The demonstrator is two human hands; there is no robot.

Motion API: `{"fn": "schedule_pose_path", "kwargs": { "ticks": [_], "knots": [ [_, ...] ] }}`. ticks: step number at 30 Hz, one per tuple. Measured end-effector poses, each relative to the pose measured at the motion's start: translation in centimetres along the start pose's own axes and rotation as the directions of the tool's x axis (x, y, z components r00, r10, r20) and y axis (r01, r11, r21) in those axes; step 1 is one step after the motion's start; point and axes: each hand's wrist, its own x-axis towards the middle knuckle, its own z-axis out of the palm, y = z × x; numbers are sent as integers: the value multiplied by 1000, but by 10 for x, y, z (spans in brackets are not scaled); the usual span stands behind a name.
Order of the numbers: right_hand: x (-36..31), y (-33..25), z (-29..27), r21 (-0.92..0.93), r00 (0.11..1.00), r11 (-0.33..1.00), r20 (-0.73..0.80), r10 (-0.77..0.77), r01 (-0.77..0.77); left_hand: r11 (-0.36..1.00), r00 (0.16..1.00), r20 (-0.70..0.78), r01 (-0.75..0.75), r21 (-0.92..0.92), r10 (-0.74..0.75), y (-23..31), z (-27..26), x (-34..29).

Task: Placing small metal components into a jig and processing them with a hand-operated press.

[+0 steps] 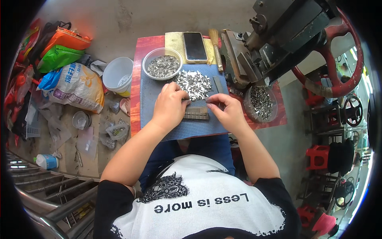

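Note:
My left hand [171, 104] is at the near left edge of a loose pile of small silvery metal pieces [195, 83]. Its thumb and fingers are drawn together, and whatever they hold is too small to make out. Across from it my right hand [229, 113] pinches thumb to forefinger at the pile's near right edge; its contents cannot be made out either. Between the two hands lies a metal block with a row of slots [197, 113], partly covered by the left hand. A blue textured mat [155, 113] is under them. Beyond my left hand stands a clear bowl of small metal pins [164, 65].
A phone [194, 46] lies on a yellow cloth beside a small straw brush [215, 40]. At right stand a dark press with a red handwheel [342, 85] and a clear tub of metal pieces [260, 104]. A white bucket [118, 71] and bags [75, 85] are at left.

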Motion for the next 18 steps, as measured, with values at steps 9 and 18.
{"fn": "schedule_pose_path", "kwargs": {
  "ticks": [9,18],
  "knots": [
    [-19,5,3,-144,975,965,67,-213,220,997,997,-8,-78,-17,78,1,-13,-3],
    [-13,8,-2,-27,995,998,79,-61,63,957,978,167,164,-238,-126,-12,-42,-11]
  ]
}}
